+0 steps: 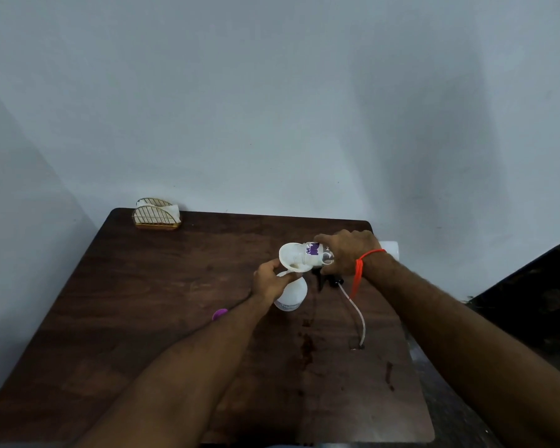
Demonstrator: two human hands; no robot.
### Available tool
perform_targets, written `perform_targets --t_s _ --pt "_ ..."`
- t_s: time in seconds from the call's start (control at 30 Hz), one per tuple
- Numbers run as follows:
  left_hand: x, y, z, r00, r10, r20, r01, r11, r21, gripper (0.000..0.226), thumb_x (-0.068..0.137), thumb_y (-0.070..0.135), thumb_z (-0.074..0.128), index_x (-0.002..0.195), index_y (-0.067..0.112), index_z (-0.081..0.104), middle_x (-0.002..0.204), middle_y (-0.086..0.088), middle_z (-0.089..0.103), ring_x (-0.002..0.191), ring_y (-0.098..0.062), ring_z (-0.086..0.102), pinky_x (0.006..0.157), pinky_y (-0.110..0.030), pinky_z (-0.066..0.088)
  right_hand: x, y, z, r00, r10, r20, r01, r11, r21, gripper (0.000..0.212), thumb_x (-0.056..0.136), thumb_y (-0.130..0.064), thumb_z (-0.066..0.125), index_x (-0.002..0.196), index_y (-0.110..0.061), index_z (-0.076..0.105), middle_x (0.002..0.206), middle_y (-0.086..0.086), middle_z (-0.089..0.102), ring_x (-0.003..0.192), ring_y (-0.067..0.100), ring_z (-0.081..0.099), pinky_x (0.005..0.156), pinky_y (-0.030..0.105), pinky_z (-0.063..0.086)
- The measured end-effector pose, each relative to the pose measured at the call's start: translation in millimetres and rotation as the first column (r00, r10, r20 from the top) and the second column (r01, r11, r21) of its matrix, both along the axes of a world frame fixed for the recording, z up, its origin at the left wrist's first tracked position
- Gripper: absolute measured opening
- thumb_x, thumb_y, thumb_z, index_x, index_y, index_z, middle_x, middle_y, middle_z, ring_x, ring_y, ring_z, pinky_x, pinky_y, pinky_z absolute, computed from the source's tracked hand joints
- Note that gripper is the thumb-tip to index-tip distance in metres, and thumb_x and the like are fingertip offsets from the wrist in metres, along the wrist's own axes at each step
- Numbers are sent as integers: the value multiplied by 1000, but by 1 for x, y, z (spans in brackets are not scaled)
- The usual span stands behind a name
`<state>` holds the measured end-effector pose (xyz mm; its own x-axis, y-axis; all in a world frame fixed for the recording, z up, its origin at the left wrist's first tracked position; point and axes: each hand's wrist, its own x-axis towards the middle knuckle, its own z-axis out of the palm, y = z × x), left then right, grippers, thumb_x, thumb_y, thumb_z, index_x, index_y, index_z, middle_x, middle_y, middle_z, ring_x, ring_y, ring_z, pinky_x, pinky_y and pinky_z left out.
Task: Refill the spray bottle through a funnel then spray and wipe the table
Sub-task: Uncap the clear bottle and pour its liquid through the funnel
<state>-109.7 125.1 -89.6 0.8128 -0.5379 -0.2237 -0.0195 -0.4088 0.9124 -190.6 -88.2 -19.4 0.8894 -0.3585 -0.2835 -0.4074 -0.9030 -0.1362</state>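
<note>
Mid-refill at frame centre: left hand (270, 281) grips spray bottle (291, 294) and funnel (292, 256), right hand (346, 252) clamps tipped refill bottle (316, 253); spraying, wiping left.

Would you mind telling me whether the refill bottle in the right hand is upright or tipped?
Tipped: the refill bottle lies nearly sideways in the right hand, its open mouth over the funnel.

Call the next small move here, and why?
Probably keep the refill bottle tipped and pour on: the right hand has its mouth over the funnel, which the left hand steadies on the spray bottle. Fill level isn't readable.
</note>
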Motion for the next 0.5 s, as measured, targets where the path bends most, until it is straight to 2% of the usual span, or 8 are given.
perform_targets --t_s 0.07,0.13,0.23,0.37,0.5 --pt "1 -1 -1 1000 -17 14 17 1000 10 43 71 33 84 110 18 73 106 0 74 99 -15 67 86 -35 55 7 -19 -29 1000 -26 -9 27 1000 14 85 43 -86 65 120 -57 44 102 -8 66 88 26 65 75 47 57" --pt "1 -2 -2 999 -30 23 30 999 17 39 74 30 83 109 15 73 107 -4 74 101 -18 67 87 -35 55 8 -21 -33 998 -56 -1 56 998 -3 87 41 -89 64 119 -58 43 97 -12 65 84 23 65 73 45 58" --pt "-2 -1 -3 1000 -11 18 11 1000 7 40 75 31 82 111 17 72 108 -3 74 97 -15 65 86 -33 54 10 -32 -48 999 -43 -16 42 999 -14 87 41 -90 64 119 -60 42 98 -12 64 83 22 63 72 46 58" --pt "-5 1 -9 999 -17 49 16 1000 10 40 75 42 79 110 24 72 106 1 74 99 -17 67 88 -39 55 -1 -13 -25 999 -46 18 47 999 -27 83 42 -88 63 118 -59 43 94 -14 65 73 18 56 68 40 55" --pt "-4 3 -7 999 -21 47 22 1000 -15 46 75 30 82 117 17 67 114 -2 71 104 -19 66 83 -29 52 3 -24 -26 999 -33 -13 32 996 -83 85 40 -86 61 119 -60 41 92 -13 62 78 21 61 68 41 55"
